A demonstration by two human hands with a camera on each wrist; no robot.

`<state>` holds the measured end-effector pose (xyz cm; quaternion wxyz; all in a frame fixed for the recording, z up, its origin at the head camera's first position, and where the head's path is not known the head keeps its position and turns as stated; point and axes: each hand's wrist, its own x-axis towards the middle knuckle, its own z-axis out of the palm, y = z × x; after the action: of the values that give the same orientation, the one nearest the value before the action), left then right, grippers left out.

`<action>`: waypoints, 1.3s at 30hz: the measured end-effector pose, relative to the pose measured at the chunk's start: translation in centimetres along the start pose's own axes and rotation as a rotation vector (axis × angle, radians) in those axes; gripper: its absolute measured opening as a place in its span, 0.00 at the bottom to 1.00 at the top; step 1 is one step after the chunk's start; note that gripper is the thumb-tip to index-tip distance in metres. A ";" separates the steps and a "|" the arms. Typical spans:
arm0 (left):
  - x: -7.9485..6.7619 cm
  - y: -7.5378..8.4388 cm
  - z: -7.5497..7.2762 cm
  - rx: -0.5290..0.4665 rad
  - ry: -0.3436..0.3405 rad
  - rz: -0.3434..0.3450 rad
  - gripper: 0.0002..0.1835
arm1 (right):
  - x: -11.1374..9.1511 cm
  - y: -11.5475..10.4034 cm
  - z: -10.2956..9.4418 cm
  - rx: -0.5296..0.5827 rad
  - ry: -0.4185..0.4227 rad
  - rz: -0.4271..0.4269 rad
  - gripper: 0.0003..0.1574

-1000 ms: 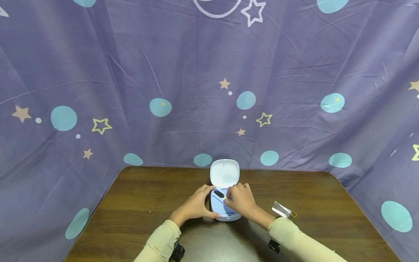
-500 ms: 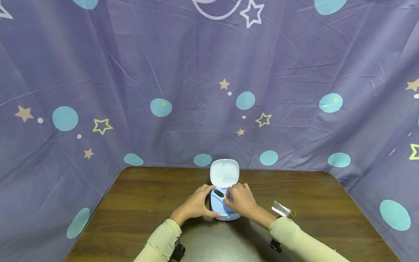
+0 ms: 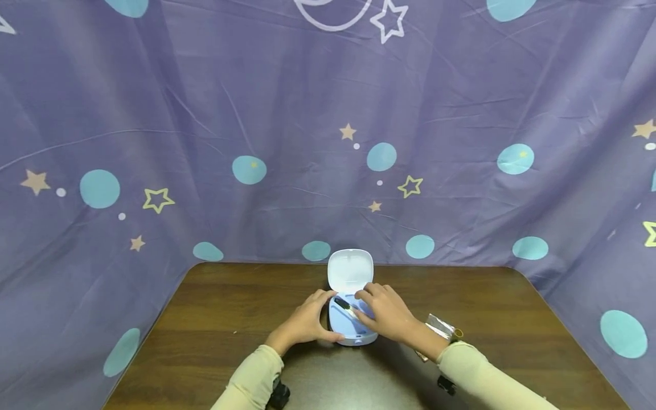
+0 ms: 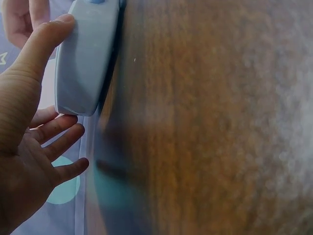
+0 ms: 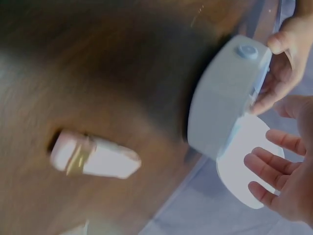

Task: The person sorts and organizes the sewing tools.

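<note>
A small white case with a blue inner tray (image 3: 342, 324) stands on the table, its white lid (image 3: 351, 271) raised at the back. My left hand (image 3: 303, 322) holds the case from the left, thumb at the front and fingertips at the rear corner. In the left wrist view its other fingers are spread beside the case (image 4: 85, 63). A slim tool with a black end (image 3: 341, 303) and a pale shaft lies slanted over the tray. Above the tray's right side is my right hand (image 3: 390, 314); in the right wrist view its fingers (image 5: 266, 169) are loosely spread, holding nothing.
On the brown wooden table (image 3: 230, 319), a clear packet (image 3: 439, 325) with a yellow ring lies right of the case, near my right wrist. The right wrist view shows a blurred pale item with a gold band (image 5: 77, 159). A purple patterned curtain (image 3: 287, 216) hangs behind.
My right hand has loosened its bent fingers from the tool and shifted slightly right. The tool stays over the tray. My left hand keeps its hold on the case.
</note>
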<state>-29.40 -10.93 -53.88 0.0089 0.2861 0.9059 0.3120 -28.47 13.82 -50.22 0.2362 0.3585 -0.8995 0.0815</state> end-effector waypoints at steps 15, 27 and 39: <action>0.2 -0.1 0.0 -0.011 0.012 0.000 0.56 | -3.0 5.4 -3.4 0.008 0.064 -0.041 0.24; 0.2 0.3 0.1 -0.023 -0.003 -0.024 0.56 | -6.0 6.2 -3.2 -0.005 0.053 -0.061 0.22; 0.4 -0.1 0.4 -0.039 0.023 -0.043 0.56 | -9.3 6.7 -2.3 -0.002 -0.025 -0.079 0.27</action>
<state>-29.71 -10.56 -54.18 0.0108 0.2629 0.9057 0.3324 -26.36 25.07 -52.57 0.2286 0.3944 -0.8875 0.0668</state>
